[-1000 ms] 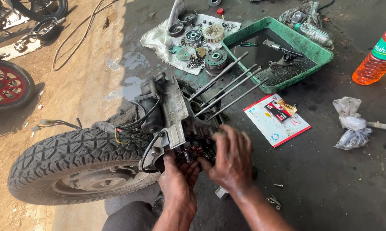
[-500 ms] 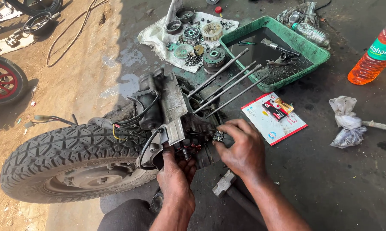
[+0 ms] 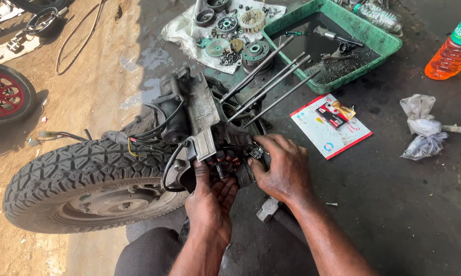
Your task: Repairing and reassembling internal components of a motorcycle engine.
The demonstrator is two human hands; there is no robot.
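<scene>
A knobby black rubber tyre (image 3: 82, 179) lies on the oily concrete floor (image 3: 404, 214), joined to a greasy grey metal engine (image 3: 205, 122) with four long steel rods (image 3: 271, 87). Beyond sits a green plastic tray (image 3: 343, 20). Left hand (image 3: 210, 204) and right hand (image 3: 281, 166), close together, grip the engine's dark underside.

Repair workshop — oily floor (image 3: 404, 214), engine parts (image 3: 230, 30), tyre (image 3: 77, 179)
</scene>
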